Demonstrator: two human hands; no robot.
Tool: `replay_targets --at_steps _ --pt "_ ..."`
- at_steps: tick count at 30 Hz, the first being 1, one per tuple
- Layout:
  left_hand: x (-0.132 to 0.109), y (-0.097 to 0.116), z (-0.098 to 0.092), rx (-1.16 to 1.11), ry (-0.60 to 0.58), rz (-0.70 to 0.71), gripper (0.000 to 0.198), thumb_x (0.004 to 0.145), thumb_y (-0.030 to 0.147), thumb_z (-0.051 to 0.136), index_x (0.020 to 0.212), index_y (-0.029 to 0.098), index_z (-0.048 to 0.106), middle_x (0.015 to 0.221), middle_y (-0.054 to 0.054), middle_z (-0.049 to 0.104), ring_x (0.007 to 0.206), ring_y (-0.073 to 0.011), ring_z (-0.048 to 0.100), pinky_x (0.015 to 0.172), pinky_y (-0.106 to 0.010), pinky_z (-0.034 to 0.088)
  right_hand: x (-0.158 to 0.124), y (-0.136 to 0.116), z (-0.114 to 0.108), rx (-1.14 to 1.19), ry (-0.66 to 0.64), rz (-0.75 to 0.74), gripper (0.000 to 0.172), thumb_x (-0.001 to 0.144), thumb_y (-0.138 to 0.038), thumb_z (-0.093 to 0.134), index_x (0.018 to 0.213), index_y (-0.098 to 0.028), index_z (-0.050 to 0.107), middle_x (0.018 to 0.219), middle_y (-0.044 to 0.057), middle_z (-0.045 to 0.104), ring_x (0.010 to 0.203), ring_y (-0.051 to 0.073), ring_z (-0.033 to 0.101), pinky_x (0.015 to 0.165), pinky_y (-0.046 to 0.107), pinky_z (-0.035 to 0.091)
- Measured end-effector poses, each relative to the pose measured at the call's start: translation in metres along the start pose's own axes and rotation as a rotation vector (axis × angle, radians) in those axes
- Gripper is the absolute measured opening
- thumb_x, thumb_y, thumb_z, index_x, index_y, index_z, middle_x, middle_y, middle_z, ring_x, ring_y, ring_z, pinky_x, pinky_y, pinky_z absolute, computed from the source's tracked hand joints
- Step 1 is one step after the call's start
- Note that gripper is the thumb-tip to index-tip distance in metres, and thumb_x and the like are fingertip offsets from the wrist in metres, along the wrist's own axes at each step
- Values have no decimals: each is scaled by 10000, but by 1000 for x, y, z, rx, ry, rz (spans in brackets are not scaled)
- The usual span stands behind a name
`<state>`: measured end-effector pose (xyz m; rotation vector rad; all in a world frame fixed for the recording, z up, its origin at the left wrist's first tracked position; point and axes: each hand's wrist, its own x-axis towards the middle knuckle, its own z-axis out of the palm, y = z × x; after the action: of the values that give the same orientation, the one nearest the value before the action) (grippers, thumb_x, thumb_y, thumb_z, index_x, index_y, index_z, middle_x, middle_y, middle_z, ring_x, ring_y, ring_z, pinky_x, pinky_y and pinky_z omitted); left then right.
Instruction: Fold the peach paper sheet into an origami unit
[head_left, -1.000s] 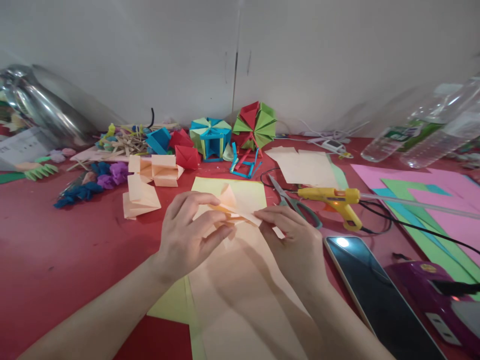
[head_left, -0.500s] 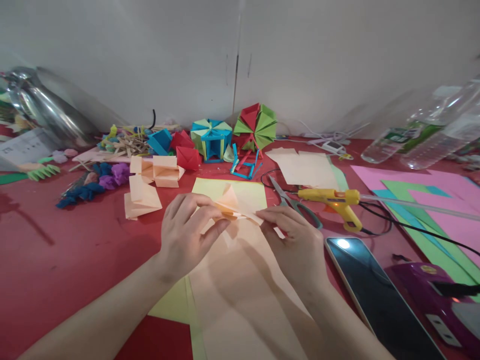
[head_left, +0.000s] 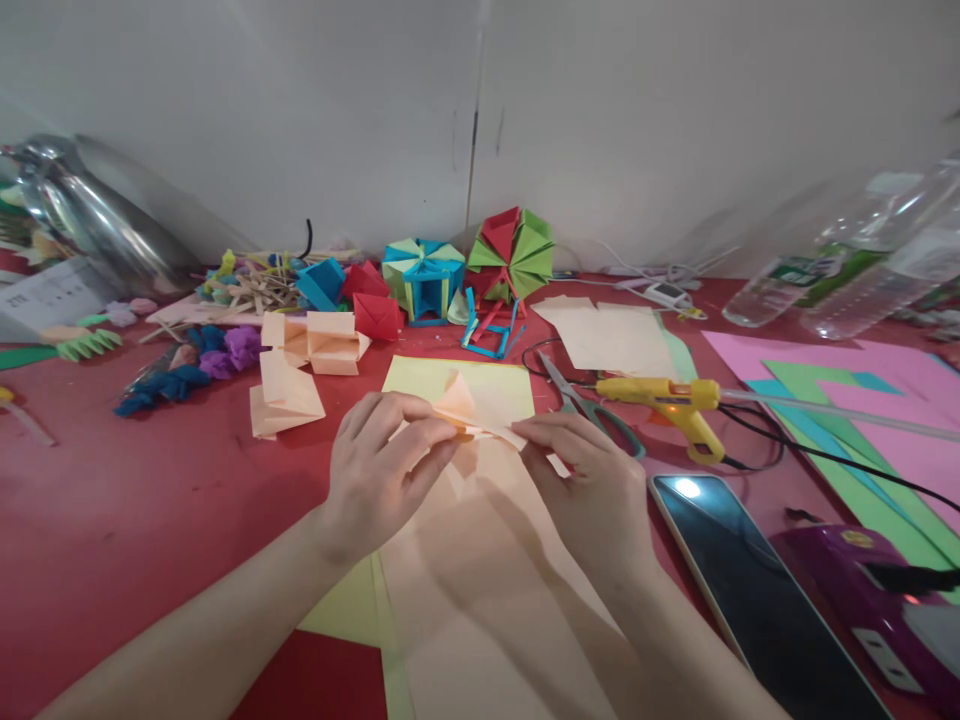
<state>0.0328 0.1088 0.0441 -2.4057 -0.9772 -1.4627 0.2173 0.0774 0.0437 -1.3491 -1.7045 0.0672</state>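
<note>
Between my hands is a small folded piece of peach paper [head_left: 456, 398], with one flap standing up. My left hand [head_left: 386, 455] pinches its left side between thumb and fingers. On the right end, my right hand [head_left: 589, 485] grips a narrow flap with the fingertips; parts of the folds are hidden behind the fingers. Beneath lies a large peach sheet [head_left: 495, 600], over a yellow sheet [head_left: 405, 374]. To the left of my left hand sit folded peach paper pieces [head_left: 289, 400] and a peach paper box shape [head_left: 334, 345].
Right of my hands lie scissors [head_left: 577, 390], a yellow glue gun [head_left: 660, 395] with a cable, a phone [head_left: 750, 580] with its light on, and a purple power strip [head_left: 855, 590]. Paper models [head_left: 426, 275] stand at the back; a metal jug [head_left: 97, 210] is far left.
My left hand has shifted slightly right along the folded paper, its thumb now closer to the fingers. A thin pale stick with a yellow end has appeared at the left edge.
</note>
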Motion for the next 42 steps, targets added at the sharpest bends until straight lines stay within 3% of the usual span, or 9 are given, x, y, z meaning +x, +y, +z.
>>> replay_targets --at_steps 7,13,18,25,31,42 --pt "-2 1 1 -110 -114 -111 77 767 176 647 793 184 576 825 -23 565 779 -161 540 703 -305 442 -2 -1 -1 -11 -40 20 193 796 -99 517 840 -197 678 856 42 665 783 157 629 613 254 533" --pt "-3 3 2 -120 -148 -115 58 776 250 649 774 194 638 937 -57 604 891 -203 547 778 -353 452 -3 0 1 -9 -73 -30 217 800 -83 506 872 -197 676 877 50 665 797 163 635 689 279 528" --pt "-4 4 4 -189 -144 -108 96 786 183 635 691 195 630 930 -50 622 1009 -220 524 866 -387 446 -4 -2 3 24 -147 -67 262 779 -41 484 888 -172 683 874 60 671 790 158 640 684 255 525" --pt "-6 -1 5 -274 -135 -143 107 796 146 614 708 207 614 905 -32 616 1017 -210 520 890 -417 451 1 6 -1 69 -236 49 266 769 -81 513 920 -200 697 934 62 698 791 178 658 616 261 529" --pt "-4 -3 4 -353 -165 -169 103 802 147 607 719 208 615 912 -42 607 1034 -218 515 900 -431 441 3 12 -2 165 -318 167 240 767 -104 552 923 -192 712 897 55 735 774 182 688 644 258 536" --pt "0 -17 -1 -497 -194 -267 89 807 179 604 755 233 652 977 -44 585 1071 -217 510 950 -465 406 11 17 -12 196 -388 232 132 754 -214 638 852 -210 725 760 18 717 649 147 650 582 234 499"
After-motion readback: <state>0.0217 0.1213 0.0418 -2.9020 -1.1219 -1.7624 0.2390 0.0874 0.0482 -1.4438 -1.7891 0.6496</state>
